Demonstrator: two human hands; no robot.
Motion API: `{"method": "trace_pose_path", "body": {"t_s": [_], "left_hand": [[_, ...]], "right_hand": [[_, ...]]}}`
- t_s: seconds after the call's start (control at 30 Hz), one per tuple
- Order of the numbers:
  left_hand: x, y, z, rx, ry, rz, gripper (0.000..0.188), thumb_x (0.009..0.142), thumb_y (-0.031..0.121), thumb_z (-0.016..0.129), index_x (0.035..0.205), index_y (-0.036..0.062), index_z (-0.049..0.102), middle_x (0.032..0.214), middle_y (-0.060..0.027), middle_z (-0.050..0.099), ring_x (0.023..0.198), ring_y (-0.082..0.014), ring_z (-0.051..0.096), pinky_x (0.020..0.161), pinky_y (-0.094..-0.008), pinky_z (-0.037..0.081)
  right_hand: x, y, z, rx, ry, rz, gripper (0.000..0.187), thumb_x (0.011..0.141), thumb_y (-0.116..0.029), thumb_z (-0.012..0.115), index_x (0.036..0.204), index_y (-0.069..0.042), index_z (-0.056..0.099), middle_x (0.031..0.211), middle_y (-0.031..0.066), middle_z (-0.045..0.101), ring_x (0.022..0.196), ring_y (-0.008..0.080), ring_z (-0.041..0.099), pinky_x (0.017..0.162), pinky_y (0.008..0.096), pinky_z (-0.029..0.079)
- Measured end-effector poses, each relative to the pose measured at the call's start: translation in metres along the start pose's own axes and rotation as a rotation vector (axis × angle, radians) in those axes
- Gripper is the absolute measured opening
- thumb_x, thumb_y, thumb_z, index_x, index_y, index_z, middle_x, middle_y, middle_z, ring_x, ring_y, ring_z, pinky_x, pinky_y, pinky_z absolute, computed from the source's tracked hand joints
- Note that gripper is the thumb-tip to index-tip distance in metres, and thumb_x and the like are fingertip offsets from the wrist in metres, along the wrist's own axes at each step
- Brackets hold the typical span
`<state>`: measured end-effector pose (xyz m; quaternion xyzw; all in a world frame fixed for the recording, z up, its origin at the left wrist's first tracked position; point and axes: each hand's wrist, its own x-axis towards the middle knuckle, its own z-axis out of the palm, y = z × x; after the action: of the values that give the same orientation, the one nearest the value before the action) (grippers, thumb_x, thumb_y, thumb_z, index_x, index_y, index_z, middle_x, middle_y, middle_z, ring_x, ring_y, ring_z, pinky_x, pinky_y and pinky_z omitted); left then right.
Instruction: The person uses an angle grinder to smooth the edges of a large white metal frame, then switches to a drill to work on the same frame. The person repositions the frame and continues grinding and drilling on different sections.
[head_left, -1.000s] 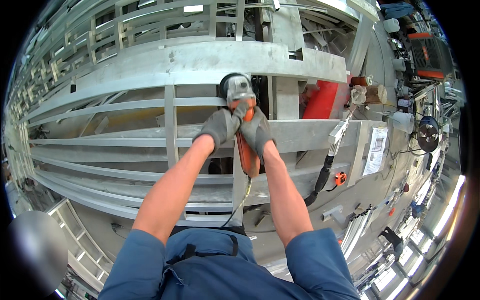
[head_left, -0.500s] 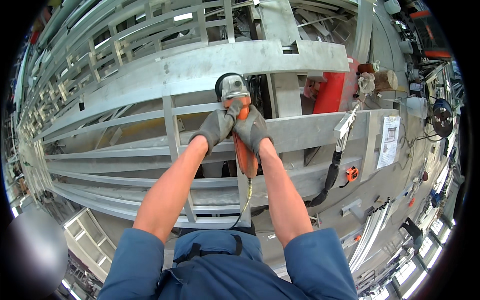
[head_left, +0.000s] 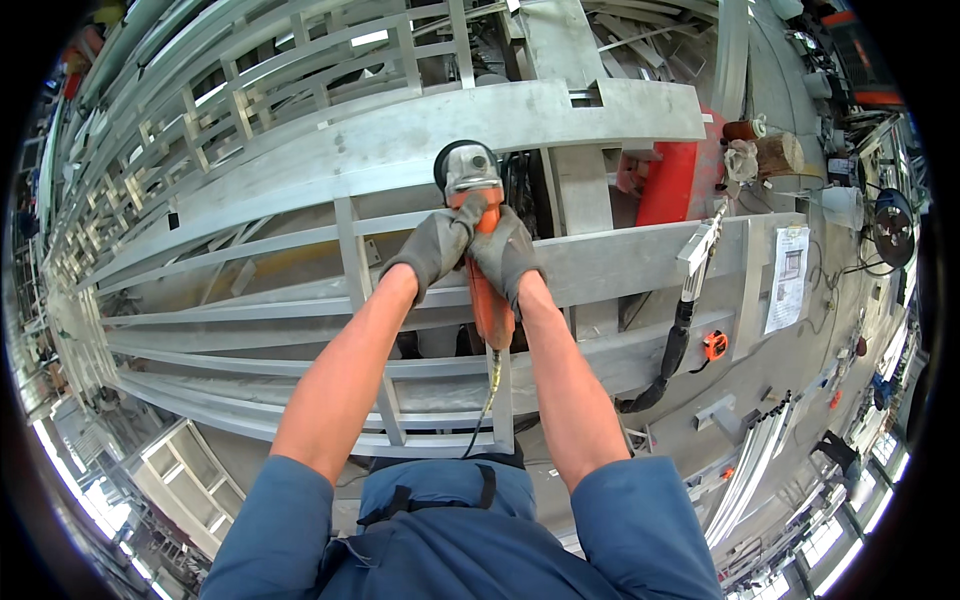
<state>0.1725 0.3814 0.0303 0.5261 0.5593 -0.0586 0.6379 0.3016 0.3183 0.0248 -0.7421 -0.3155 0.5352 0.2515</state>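
Observation:
Both gloved hands grip an orange angle grinder [head_left: 490, 305] with a grey metal head and a dark round guard at its far end. My left hand [head_left: 438, 246] wraps the front of the body just behind the head. Close beside it, my right hand [head_left: 508, 252] closes round the body from the right. The grinder's cord runs from its near end down toward my waist. Its head overlaps the near edge of a wide silvery metal beam [head_left: 380, 135]; whether the disc touches the beam is hidden. Below lies a metal frame [head_left: 345, 240] of long parallel bars.
To the right, a welding torch [head_left: 690, 270] rests across the frame's rail, near an orange tape measure [head_left: 714, 345] and a printed drawing sheet [head_left: 788, 280]. A red block [head_left: 668, 185] and a wood log [head_left: 778, 155] lie farther off. Metal tubes [head_left: 750, 460] are stacked at the lower right.
The whole view has shifted slightly, the surroundings moving a little to the right. Both hands keep their hold on the angle grinder, which stays in nearly the same place.

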Motion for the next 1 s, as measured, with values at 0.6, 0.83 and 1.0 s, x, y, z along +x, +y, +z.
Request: {"method": "trace_pose_path", "body": {"t_s": [0.6,0.83,1.0], "left_hand": [[-0.015,-0.016,-0.003,0.031,0.149,0.075,0.086,0.101,0.074,0.039,0.077,-0.0046,0.065,0.062,-0.0128,0.06,0.06,-0.0258,0.057,0.065,-0.0423,0.047],[-0.003,-0.009,-0.007,0.072,0.109,0.08,0.087,0.101,0.074,0.04,0.074,-0.0049,0.063,0.061,-0.0136,0.058,0.06,-0.0261,0.055,0.065,-0.0424,0.047],[-0.01,-0.021,-0.014,0.116,0.164,0.042,0.088,0.101,0.075,0.038,0.076,-0.0057,0.064,0.062,-0.0141,0.059,0.061,-0.0285,0.056,0.067,-0.0427,0.047]], "right_hand": [[-0.006,-0.001,0.016,0.012,-0.015,0.035,0.063,0.079,-0.04,0.073,0.121,0.004,0.061,0.111,0.0296,0.072,0.111,0.0439,0.069,0.096,0.0471,0.053],[0.001,0.001,0.014,0.085,0.015,0.008,0.055,0.082,-0.037,0.072,0.118,0.003,0.063,0.104,0.0256,0.073,0.1,0.0401,0.071,0.087,0.0451,0.055],[-0.004,-0.004,0.025,0.019,0.044,-0.015,0.05,0.085,-0.036,0.07,0.116,0.002,0.064,0.1,0.024,0.074,0.097,0.0386,0.073,0.083,0.0443,0.057]]}}
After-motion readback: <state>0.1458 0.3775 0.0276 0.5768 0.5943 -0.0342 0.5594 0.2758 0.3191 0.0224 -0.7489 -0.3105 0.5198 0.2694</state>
